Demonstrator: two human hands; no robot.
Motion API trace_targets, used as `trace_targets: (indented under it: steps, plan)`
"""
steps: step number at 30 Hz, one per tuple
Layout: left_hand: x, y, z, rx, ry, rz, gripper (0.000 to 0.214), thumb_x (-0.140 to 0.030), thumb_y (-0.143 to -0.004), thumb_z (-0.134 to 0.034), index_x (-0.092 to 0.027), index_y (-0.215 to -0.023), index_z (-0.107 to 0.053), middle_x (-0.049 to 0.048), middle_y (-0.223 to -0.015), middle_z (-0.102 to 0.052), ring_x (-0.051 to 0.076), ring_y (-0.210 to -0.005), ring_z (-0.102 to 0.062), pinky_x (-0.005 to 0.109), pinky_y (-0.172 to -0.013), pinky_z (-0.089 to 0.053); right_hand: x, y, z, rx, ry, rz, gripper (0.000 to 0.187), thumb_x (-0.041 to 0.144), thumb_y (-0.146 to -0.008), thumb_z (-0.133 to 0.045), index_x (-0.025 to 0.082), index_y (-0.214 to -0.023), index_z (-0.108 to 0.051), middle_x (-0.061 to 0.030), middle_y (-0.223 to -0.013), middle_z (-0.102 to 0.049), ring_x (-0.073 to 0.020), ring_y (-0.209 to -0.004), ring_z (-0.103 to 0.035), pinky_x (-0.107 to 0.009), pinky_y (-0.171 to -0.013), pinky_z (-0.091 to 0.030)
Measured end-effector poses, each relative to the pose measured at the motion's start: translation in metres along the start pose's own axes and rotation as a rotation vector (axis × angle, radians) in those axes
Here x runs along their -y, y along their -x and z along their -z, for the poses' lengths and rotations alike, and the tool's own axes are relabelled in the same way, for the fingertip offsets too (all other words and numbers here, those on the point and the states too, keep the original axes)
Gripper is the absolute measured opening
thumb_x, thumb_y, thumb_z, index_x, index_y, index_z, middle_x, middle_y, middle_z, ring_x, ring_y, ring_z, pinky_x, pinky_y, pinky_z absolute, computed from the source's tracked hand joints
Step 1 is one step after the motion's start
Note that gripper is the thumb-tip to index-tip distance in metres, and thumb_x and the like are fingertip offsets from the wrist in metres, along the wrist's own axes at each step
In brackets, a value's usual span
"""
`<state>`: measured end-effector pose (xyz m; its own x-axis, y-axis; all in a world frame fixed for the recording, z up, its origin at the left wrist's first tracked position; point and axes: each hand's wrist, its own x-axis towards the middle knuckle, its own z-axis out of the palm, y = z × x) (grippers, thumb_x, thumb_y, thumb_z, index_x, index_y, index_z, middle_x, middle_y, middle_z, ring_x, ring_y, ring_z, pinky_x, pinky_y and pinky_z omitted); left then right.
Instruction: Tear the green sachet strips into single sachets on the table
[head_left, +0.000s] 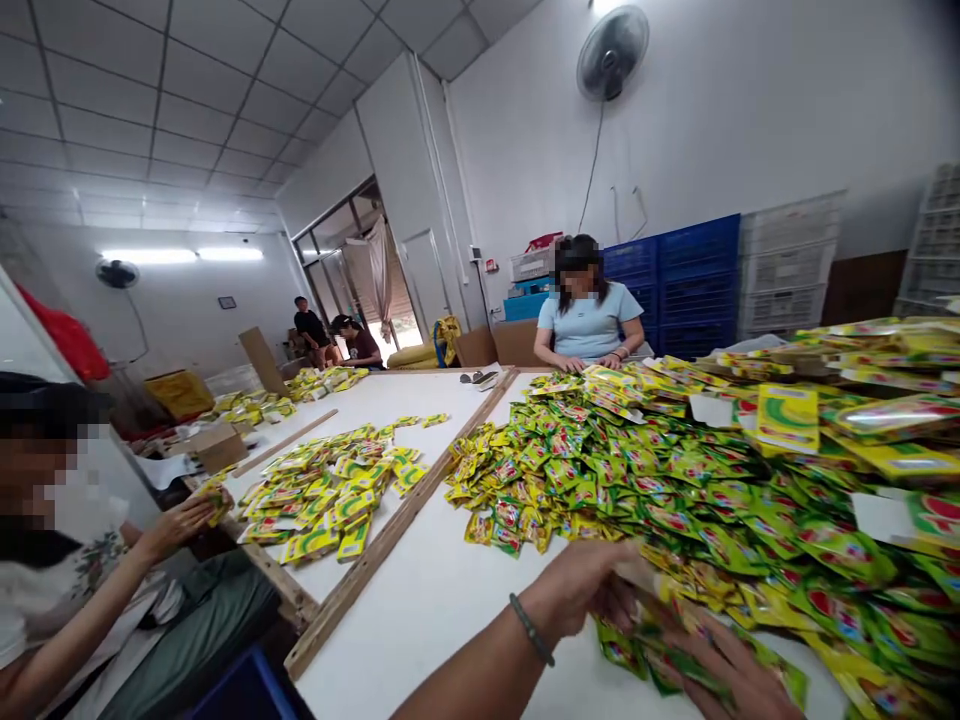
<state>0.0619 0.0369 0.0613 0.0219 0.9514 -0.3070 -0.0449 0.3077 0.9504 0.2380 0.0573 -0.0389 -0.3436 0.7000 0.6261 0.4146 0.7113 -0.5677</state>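
Note:
My left hand, with a beaded bracelet on the wrist, is at the lower middle over the white tabletop. Its fingers are curled around something that blur and the hand itself conceal. Beside it, my right hand is smeared by motion, with a green packet showing among its fingers. Several small green packets lie under and between the hands. Just beyond them spreads a large heap of green and yellow packets. Yellow boxes rest on the heap at the right, some with white flaps open.
A wooden strip divides the table; left of it lies a pile of yellow boxes. A co-worker sits across the table. Another person's hand holds a packet at the left. Blue crates stand behind.

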Motion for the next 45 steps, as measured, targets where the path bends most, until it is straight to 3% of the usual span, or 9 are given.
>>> trace_targets:
  steps: [4,8,12,15,17,27,32,37,45]
  plan:
    - [0.034,0.022,0.008,-0.092,0.059,-0.203,0.04,-0.049,-0.065,-0.069,-0.013,-0.083,-0.067,0.0047,-0.072,-0.065,0.012,-0.06,-0.055,0.024,-0.06,-0.044,0.051,-0.003,0.0,0.133,-0.551,-0.51,0.037,0.047,-0.075,-0.059,0.021,-0.098,-0.069,-0.008,-0.101,-0.069,-0.0271,-0.098,-0.062,-0.035,-0.082,-0.052]
    - [0.058,0.027,0.01,-0.045,0.211,-0.21,0.04,-0.046,-0.069,-0.068,-0.013,-0.091,-0.065,0.0064,-0.082,-0.067,0.015,-0.07,-0.06,0.025,-0.067,-0.045,0.077,-0.008,0.0,0.293,-0.86,-0.622,0.043,0.04,-0.068,-0.07,0.017,-0.104,-0.066,-0.0085,-0.105,-0.068,-0.0256,-0.099,-0.062,-0.04,-0.09,-0.048]
    - [0.07,0.02,0.016,-0.1,0.077,-0.242,0.037,-0.045,-0.069,-0.068,-0.015,-0.09,-0.063,0.003,-0.079,-0.067,0.015,-0.07,-0.059,0.024,-0.065,-0.045,0.059,-0.009,0.008,0.027,-0.749,-0.77,0.047,0.045,-0.063,-0.073,0.018,-0.1,-0.064,-0.0063,-0.093,-0.069,-0.0231,-0.085,-0.064,-0.039,-0.08,-0.05]
    - [0.074,0.019,0.015,-0.05,-0.153,-0.251,0.032,-0.043,-0.069,-0.068,-0.015,-0.082,-0.063,0.0003,-0.071,-0.064,0.014,-0.066,-0.056,0.022,-0.059,-0.042,0.042,-0.01,0.017,-0.15,-0.71,-0.731,0.04,0.049,-0.073,-0.062,0.018,-0.097,-0.064,-0.0056,-0.091,-0.069,-0.0194,-0.082,-0.063,-0.035,-0.08,-0.049]
    - [0.076,0.02,0.012,0.004,-0.209,-0.235,0.032,-0.044,-0.071,-0.067,-0.015,-0.083,-0.063,0.0005,-0.072,-0.064,0.014,-0.066,-0.055,0.022,-0.058,-0.041,0.035,-0.011,0.021,-0.148,-0.638,-0.685,0.037,0.048,-0.075,-0.059,0.018,-0.097,-0.063,-0.0042,-0.086,-0.068,-0.0177,-0.077,-0.062,-0.032,-0.075,-0.049]
    - [0.085,0.02,0.006,0.155,-0.131,-0.114,0.037,-0.042,-0.071,-0.067,-0.015,-0.096,-0.064,0.0027,-0.081,-0.068,0.014,-0.067,-0.059,0.023,-0.06,-0.044,0.026,-0.005,0.023,0.239,-0.25,-0.581,0.024,0.042,-0.069,-0.066,0.018,-0.071,-0.064,-0.0007,-0.074,-0.063,-0.0156,-0.069,-0.055,-0.026,-0.064,-0.041]
    - [0.084,0.019,0.003,0.139,0.045,-0.021,0.044,-0.032,-0.061,-0.078,-0.016,-0.099,-0.062,0.0028,-0.085,-0.07,0.014,-0.066,-0.062,0.024,-0.062,-0.047,0.027,-0.005,0.019,0.103,-0.266,-0.613,0.031,0.046,-0.075,-0.06,0.019,-0.091,-0.064,0.0007,-0.076,-0.062,-0.0138,-0.068,-0.052,-0.026,-0.064,-0.04]
    - [0.084,0.021,0.002,0.148,0.141,0.002,0.042,-0.024,-0.061,-0.078,-0.015,-0.099,-0.063,0.0033,-0.087,-0.072,0.013,-0.066,-0.063,0.022,-0.062,-0.048,0.033,-0.008,0.02,-0.009,-0.112,-0.514,0.027,0.047,-0.074,-0.063,0.02,-0.07,-0.065,-0.0034,-0.076,-0.062,-0.0191,-0.08,-0.05,-0.032,-0.076,-0.039]
    - [0.081,0.024,-0.002,0.182,0.221,0.033,0.043,-0.021,-0.061,-0.078,-0.013,-0.101,-0.063,0.0043,-0.083,-0.072,0.013,-0.065,-0.065,0.021,-0.061,-0.049,0.039,-0.006,0.011,-0.129,-0.138,-0.532,0.029,0.05,-0.073,-0.064,0.022,-0.069,-0.069,-0.0038,-0.073,-0.062,-0.0207,-0.084,-0.049,-0.035,-0.08,-0.039]
